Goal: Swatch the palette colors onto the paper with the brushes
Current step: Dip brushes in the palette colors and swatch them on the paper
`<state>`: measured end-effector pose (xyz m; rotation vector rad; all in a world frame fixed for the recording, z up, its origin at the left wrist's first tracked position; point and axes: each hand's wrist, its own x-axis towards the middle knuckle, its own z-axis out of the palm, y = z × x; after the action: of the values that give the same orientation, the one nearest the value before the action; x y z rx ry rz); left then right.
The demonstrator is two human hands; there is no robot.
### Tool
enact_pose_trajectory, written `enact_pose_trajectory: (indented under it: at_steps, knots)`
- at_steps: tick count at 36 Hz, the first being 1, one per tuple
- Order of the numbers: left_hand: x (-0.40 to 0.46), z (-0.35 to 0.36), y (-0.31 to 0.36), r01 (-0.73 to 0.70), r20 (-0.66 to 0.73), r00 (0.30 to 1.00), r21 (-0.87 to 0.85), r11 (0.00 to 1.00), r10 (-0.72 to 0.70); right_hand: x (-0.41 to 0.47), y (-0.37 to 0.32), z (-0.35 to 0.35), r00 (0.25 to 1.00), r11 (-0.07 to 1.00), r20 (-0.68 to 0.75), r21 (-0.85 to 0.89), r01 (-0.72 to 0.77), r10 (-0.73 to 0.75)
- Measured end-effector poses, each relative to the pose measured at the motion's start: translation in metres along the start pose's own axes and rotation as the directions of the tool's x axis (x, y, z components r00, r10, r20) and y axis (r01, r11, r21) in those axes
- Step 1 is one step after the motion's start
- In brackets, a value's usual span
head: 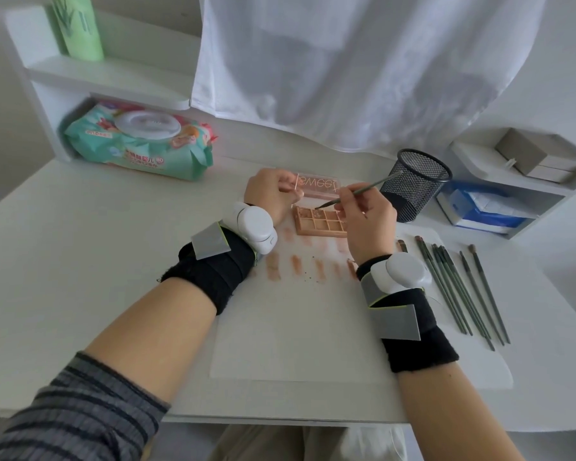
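A small pink palette [316, 224] with several colour pans lies open on the desk, its clear lid [316, 184] raised behind it. My left hand [273, 194] pinches the lid's left edge. My right hand [366, 217] grips a thin green brush [363, 189] like a pen, its tip resting in an upper pan. The white paper [296, 327] lies in front of the palette with several peach and brown swatches [295, 264] in two rows. Several more green brushes [463, 287] lie side by side at the paper's right.
A black mesh pen cup [416, 184] stands just right of the palette. A pack of wet wipes [140, 144] sits at the back left under a shelf with a green bottle [79, 26]. Boxes fill the right shelf [499, 201]. White cloth [346, 68] hangs behind.
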<state>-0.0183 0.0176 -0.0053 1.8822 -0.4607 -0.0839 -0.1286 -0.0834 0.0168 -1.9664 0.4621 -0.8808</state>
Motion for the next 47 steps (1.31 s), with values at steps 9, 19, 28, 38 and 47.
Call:
enact_pose_trajectory:
  at_steps: [9,19,28,38,47]
  knots:
    - [-0.001,-0.001,0.0,-0.019,-0.001,1.0,0.001,1.0,0.019,0.001,0.003,0.001,0.998,0.999,0.037,-0.036,-0.041,0.042]
    - [-0.001,-0.001,0.002,-0.018,0.001,1.0,0.05,0.999,0.018,0.002,-0.003,-0.015,0.993,0.999,-0.107,0.027,-0.038,0.041]
    - [0.003,0.001,-0.002,-0.056,0.033,0.998,0.14,0.989,0.052,-0.017,0.001,-0.072,0.976,0.997,-0.203,0.027,-0.076,0.079]
    - [-0.003,0.003,0.004,-0.089,-0.001,0.996,0.189,0.978,0.09,-0.043,0.023,-0.097,0.981,0.978,-0.195,-0.208,-0.018,-0.023]
    - [-0.002,0.005,0.004,-0.078,-0.002,0.997,0.185,0.98,0.079,-0.046,0.023,-0.1,0.995,0.96,-0.101,-0.28,-0.025,-0.003]
